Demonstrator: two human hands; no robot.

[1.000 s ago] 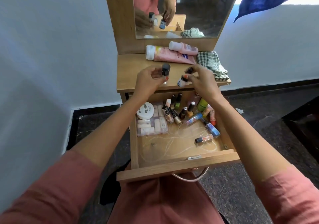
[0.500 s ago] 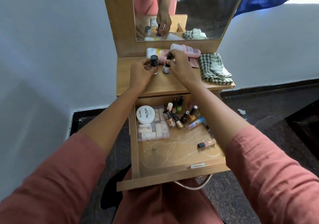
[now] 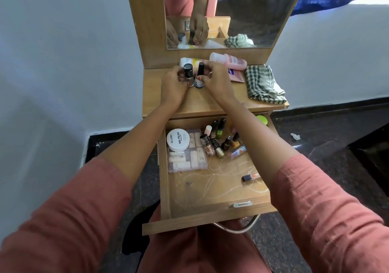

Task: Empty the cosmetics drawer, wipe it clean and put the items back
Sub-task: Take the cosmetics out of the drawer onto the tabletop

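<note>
The wooden drawer (image 3: pixel 210 220) is pulled out under the dressing table top (image 3: pixel 210 104). In it lie a white nail polish remover tub (image 3: pixel 178 139), a clear plastic case (image 3: pixel 193 159), several nail polish bottles (image 3: pixel 221 142) and a small tube (image 3: pixel 250 176). My left hand (image 3: pixel 172 87) grips a black-capped bottle (image 3: pixel 188 72), upright on the table top. My right hand (image 3: pixel 216 81) holds a second black-capped bottle (image 3: pixel 199 77) upright right beside it.
A pink tube (image 3: pixel 236 76) and a pink bottle (image 3: pixel 229 60) lie at the back of the table top under the mirror (image 3: pixel 252 9). A checked cloth (image 3: pixel 263 85) sits at the right. A white wall is at the left, dark floor around.
Both hands carried the two bottles up from over the drawer to the back of the table top and lowered them there, side by side.
</note>
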